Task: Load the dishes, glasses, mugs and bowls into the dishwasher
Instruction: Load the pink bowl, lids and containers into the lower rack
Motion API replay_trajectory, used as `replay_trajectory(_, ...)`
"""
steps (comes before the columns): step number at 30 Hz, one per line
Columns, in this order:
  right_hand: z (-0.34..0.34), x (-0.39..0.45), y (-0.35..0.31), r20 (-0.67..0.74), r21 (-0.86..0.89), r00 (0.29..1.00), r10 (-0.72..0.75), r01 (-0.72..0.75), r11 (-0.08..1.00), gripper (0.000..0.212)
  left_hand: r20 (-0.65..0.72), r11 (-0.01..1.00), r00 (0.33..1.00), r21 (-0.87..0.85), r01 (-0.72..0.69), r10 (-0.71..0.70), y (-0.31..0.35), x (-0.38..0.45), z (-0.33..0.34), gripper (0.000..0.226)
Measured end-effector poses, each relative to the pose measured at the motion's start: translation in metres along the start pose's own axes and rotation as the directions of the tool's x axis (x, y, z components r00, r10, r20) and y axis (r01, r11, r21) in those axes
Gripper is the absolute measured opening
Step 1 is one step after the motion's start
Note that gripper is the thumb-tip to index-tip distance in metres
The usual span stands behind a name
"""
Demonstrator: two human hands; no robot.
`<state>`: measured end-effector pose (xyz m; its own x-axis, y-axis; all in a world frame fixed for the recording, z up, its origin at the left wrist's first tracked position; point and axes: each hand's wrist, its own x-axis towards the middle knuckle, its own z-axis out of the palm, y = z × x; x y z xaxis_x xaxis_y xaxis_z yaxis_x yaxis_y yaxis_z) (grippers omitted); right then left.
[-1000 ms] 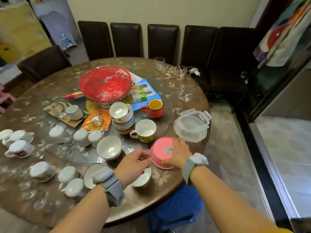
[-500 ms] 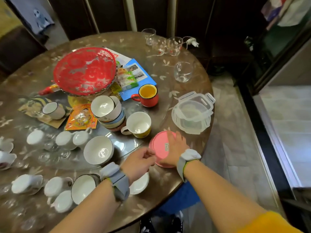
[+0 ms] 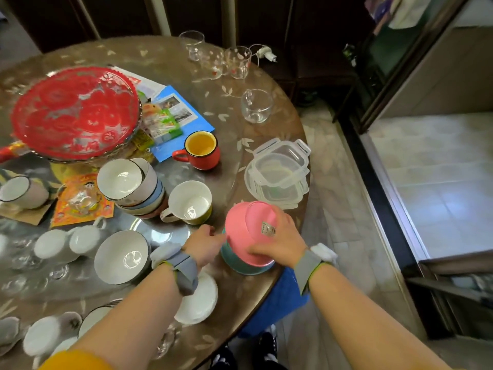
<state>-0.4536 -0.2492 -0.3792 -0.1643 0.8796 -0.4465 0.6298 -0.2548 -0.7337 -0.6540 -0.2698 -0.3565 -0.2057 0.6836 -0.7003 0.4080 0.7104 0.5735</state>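
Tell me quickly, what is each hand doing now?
Left hand: fingers curled at the rim of the stacked bowls; grip cannot be told.
Right hand: grips the upturned pink bowl.

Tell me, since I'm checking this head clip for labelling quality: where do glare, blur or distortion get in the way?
Head view: glare streaks the glass turntable and the red patterned plate; the white cups at the left edge are smeared by blur; wide-angle bending curves the table rim; the pink bowl under the right hand stays sharp enough to show its label.
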Motion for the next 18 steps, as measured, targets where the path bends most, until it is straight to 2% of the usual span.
replay_trajectory(3,0.001,0.001,0.009,-0.018,0.089,0.999,0.035,-0.033,0.996,0.123,0.045,0.999,0.998,-0.031,0.041,-0.040,-0.004,0.006,0.012,0.059)
replay_trajectory(7,0.004,0.000,0.020,-0.048,0.215,0.997,0.068,-0.056,0.975,0.117,0.078,0.993,0.995,-0.097,0.064,-0.057,0.003,0.011,0.022,0.060)
replay_trajectory(11,0.008,0.001,0.019,-0.022,0.273,0.995,0.097,-0.087,0.958,0.115,0.102,0.951,0.979,-0.240,0.195,-0.174,0.004,0.015,0.036,0.030)
replay_trajectory(14,0.010,0.002,0.018,-0.002,0.275,0.995,0.104,-0.100,0.956,0.117,0.057,0.899,0.966,-0.356,0.254,-0.251,0.003,0.016,0.043,0.035)
replay_trajectory(18,0.009,-0.002,0.025,-0.008,0.229,0.997,0.074,-0.070,0.971,0.121,0.056,0.824,0.949,-0.482,0.299,-0.311,-0.003,0.023,0.054,0.063)
